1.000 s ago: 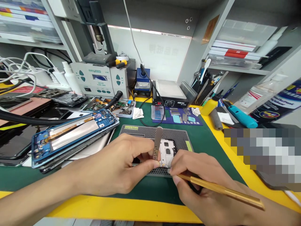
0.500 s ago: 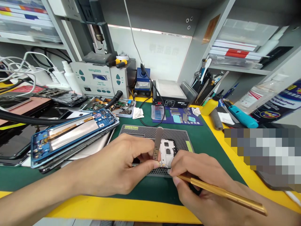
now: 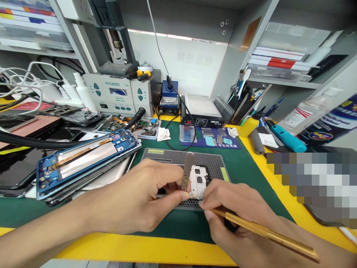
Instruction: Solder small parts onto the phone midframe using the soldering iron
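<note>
My left hand [image 3: 139, 197] is closed on silver tweezers [image 3: 186, 171], whose tips point down at a small white metal part [image 3: 198, 180]. That part lies on a grey perforated mat [image 3: 173, 156] on the green bench pad [image 3: 245, 167]. My right hand [image 3: 237, 216] pinches a long gold-coloured tool [image 3: 264, 234], its tip touching the lower edge of the white part. The two hands nearly meet over the part. What lies under my fingers is hidden.
A stack of opened blue phone frames [image 3: 83, 156] lies to the left, with dark phones beyond. Behind the mat stand a rework station [image 3: 117, 93], a blue soldering stand [image 3: 169, 95] and a hot plate [image 3: 202, 109]. Tools and bottles [image 3: 295, 115] crowd the right.
The gold tool's rear end has dropped slightly toward the lower right. Both hands stay almost still over the white part.
</note>
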{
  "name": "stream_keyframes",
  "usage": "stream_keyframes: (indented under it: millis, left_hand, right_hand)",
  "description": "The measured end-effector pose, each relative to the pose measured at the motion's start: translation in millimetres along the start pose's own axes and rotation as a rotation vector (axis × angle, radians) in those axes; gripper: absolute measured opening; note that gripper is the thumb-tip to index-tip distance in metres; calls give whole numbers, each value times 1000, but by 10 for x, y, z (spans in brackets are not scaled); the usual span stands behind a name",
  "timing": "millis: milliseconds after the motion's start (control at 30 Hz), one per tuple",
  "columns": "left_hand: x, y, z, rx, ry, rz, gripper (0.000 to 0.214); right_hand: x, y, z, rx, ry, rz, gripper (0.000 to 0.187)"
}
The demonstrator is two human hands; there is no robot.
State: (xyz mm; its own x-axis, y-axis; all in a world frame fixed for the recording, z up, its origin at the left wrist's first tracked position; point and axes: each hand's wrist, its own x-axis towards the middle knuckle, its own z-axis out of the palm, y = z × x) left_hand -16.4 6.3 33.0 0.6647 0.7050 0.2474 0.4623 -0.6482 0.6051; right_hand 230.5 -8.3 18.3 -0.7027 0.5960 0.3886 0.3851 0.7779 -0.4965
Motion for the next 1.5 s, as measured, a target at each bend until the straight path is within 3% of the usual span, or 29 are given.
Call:
stream_keyframes:
  millis: [1500]
  left_hand:
    - [-2, -2, 9, -33, 6, -23, 15]
  right_hand:
    - [0, 7, -7, 19, 1, 27, 21]
